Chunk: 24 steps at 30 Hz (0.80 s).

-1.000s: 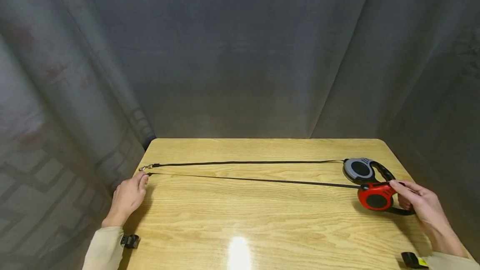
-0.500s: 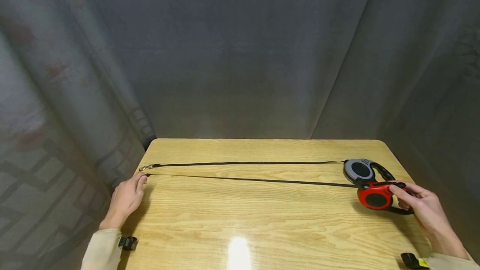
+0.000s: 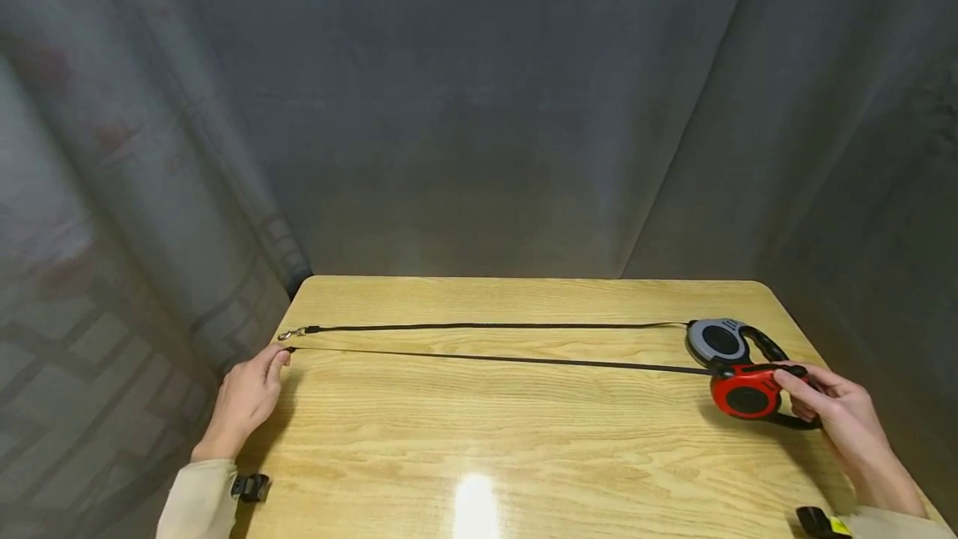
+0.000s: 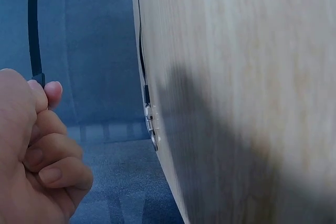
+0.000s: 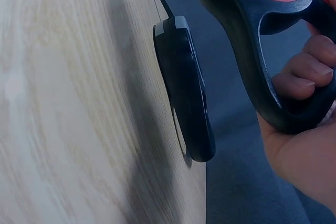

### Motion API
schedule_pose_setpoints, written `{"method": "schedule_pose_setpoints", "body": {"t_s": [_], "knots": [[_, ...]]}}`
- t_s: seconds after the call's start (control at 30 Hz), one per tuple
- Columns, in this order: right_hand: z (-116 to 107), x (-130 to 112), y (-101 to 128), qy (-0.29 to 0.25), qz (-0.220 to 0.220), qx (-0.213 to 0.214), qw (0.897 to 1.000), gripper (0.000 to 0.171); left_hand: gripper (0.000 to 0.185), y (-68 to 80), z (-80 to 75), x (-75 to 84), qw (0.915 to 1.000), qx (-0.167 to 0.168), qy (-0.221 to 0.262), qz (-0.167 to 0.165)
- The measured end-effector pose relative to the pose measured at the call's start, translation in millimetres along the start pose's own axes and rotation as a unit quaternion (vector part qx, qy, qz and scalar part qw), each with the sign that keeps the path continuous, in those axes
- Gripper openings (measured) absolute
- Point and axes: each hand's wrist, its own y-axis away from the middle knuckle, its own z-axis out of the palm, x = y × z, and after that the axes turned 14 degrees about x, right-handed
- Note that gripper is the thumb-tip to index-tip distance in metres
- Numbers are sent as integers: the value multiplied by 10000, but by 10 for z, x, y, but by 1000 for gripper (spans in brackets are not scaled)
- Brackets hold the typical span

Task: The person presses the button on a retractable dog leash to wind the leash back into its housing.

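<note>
Two retractable leashes lie on the wooden table [image 3: 479,431], each housing with part of its black tape paid out leftward, the rest hidden inside. The right hand [image 3: 838,414] curls its fingers through the handle of the red leash [image 3: 744,393], just in front of the grey leash [image 3: 718,341] at the table's right. The left hand [image 3: 247,398] pinches the red leash's tape end [image 3: 290,349] at the left edge, beside the grey leash's metal clip [image 3: 288,334].
</note>
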Motion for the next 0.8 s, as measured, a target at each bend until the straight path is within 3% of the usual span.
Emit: {"method": "schedule_pose_setpoints", "body": {"t_s": [0.37,0.8], "knots": [[67,42,11,-237,-101,-98,9996,36,26,16,18,28,9998,-52,155,79],[158,33,19,-179,-159,-110,9997,34,27,-19,42,72,9997,-99,155,139]]}}
